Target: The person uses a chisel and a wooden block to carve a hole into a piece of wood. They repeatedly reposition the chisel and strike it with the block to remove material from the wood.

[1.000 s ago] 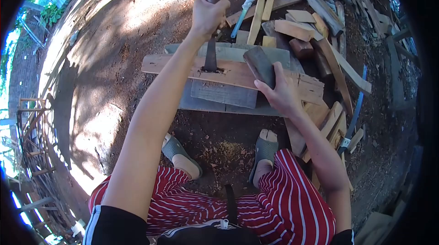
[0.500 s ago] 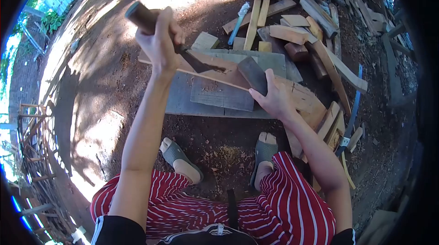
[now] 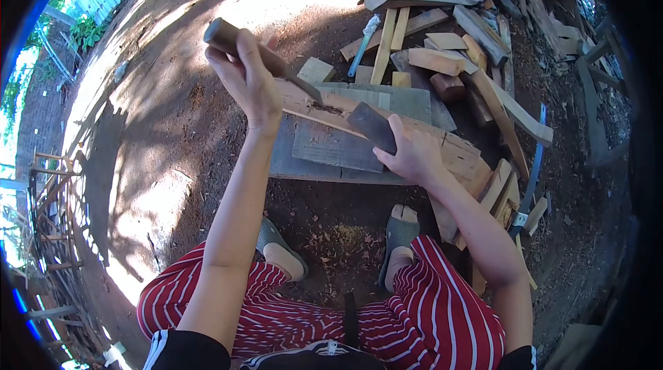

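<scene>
My left hand [image 3: 247,78] grips the dark wooden handle of a chisel [image 3: 266,59], tilted, with its blade tip at a notch in a pale plank [image 3: 442,145]. My right hand [image 3: 413,152] holds a dark wooden block [image 3: 371,127] just above that plank, to the right of the notch. The plank lies across grey boards [image 3: 331,145] on the dirt ground. My feet in grey sandals and my red striped trousers show below.
A heap of wood offcuts [image 3: 449,52] lies behind and to the right of the boards. A blue-handled tool [image 3: 364,37] rests among them. A curved blue saw blade [image 3: 533,169] lies at the right. Bare dirt spreads to the left.
The chisel stood upright in the plank a second ago; my left hand has since levered its handle over to the left. My right hand with the block has stayed nearly still.
</scene>
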Tool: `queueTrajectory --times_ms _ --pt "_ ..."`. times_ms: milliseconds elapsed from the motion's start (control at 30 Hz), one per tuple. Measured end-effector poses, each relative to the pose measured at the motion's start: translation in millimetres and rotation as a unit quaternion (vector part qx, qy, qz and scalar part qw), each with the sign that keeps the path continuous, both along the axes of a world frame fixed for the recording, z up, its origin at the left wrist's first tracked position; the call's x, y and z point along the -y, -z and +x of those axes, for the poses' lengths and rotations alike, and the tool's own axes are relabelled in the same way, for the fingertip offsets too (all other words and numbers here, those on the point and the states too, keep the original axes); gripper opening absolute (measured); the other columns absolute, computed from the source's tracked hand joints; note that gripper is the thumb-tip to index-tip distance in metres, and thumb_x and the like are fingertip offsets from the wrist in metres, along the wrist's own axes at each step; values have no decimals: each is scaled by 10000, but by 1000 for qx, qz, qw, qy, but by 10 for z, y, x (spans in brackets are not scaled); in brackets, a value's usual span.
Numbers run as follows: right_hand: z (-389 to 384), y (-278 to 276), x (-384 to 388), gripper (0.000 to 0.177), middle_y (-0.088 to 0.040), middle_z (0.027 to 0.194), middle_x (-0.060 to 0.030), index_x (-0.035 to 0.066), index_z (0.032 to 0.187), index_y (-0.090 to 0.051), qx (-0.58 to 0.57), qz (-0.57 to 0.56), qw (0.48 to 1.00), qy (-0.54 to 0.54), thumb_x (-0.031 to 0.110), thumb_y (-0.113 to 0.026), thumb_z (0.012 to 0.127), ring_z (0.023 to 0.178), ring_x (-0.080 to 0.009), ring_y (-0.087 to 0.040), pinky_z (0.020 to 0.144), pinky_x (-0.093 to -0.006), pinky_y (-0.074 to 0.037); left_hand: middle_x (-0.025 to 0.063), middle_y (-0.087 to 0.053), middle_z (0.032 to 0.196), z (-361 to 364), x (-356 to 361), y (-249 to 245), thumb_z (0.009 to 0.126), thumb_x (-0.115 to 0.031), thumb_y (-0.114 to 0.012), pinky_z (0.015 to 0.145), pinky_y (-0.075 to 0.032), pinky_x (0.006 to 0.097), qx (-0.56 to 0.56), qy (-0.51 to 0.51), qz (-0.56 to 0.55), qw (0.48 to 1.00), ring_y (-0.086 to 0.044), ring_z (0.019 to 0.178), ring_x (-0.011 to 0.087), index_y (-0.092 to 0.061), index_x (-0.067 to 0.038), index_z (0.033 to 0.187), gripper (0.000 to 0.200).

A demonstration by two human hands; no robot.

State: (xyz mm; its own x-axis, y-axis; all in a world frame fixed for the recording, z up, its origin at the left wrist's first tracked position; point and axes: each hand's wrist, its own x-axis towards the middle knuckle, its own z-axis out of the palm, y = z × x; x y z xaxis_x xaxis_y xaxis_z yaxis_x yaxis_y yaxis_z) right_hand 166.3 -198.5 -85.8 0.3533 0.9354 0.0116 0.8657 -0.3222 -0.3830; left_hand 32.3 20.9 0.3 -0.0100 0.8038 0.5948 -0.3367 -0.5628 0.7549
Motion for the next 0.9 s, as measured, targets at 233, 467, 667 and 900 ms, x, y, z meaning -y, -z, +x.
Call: queueTrajectory --times_ms 233,467,667,900 --pt "1 -6 -8 543 -683 790 -205 55 1131 -470 -9 -1 1000 -3 412 -708 799 704 -415 -674 632 -507 -536 87 -559 747 134 142 -7 898 -83 -670 431 -520 297 -22 18 -12 1000 -593 480 152 -422 -9 1021 286" --pt "10 16 -7 539 -678 793 -202 55 1122 -469 -10 6 1000 -3 412 -712 800 723 -415 -669 636 -498 -536 54 -557 670 201 35 130 884 -13 -629 415 -448 259 -24 54 -27 998 -568 493 116 -449 -22 895 180" --pt "11 13 0 562 -677 804 -205 54 1159 -468 -3 -2 1000 0 416 -711 805 741 -415 -669 640 -489 -535 43 -581 664 225 -6 230 876 -45 -635 476 -465 248 -100 70 -6 993 -581 527 107 -493 -21 912 149" --pt "6 -8 -9 527 -675 803 -202 57 1120 -470 -7 2 1000 0 393 -711 793 713 -422 -667 633 -512 -532 47 -561 654 402 -210 274 838 -32 -613 419 -441 252 -159 49 51 985 -567 486 111 -508 -2 848 110"
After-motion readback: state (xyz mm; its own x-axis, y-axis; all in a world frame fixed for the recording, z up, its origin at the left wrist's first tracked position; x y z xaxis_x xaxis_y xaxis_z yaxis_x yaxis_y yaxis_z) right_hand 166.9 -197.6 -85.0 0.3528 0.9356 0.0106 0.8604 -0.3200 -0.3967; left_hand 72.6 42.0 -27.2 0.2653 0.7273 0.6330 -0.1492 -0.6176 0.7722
